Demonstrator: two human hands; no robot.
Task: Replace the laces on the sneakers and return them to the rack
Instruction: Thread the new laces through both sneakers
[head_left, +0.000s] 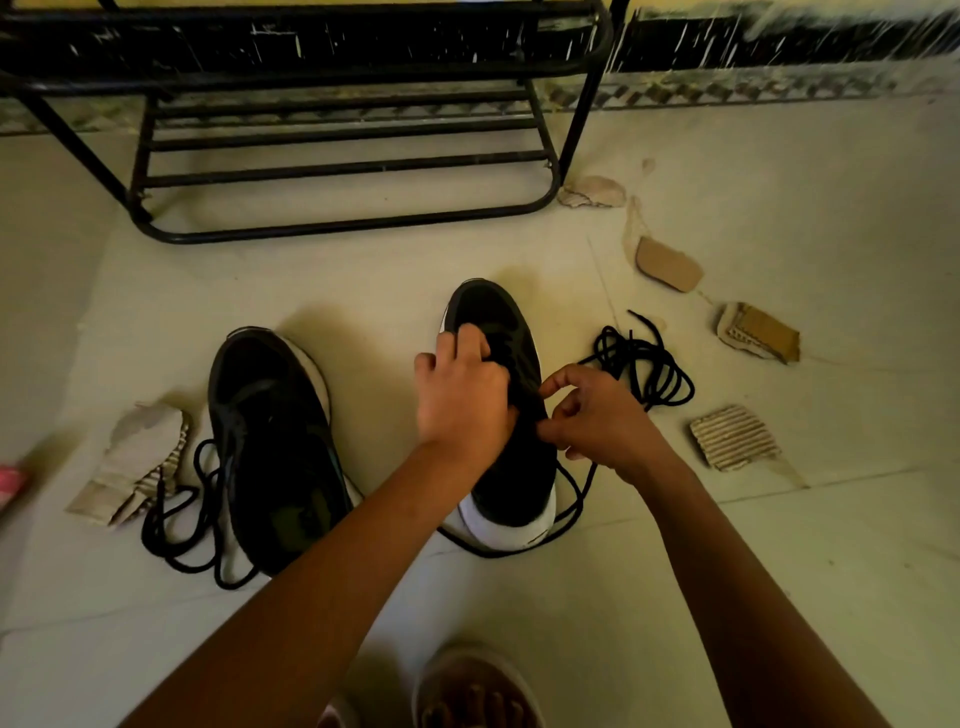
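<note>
Black sneakers (395, 431) — white soles

Bare forearms (727, 571) run back from the left hand (462, 400) and right hand (597, 421). Behind the hands, a foot wears a pale open-toed slipper (457, 670).

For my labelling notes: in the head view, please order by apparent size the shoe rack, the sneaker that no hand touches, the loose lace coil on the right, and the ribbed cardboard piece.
1. shoe rack
2. untouched sneaker
3. lace coil and ribbed cardboard piece: nearly alike, so I do not rank them.
</note>
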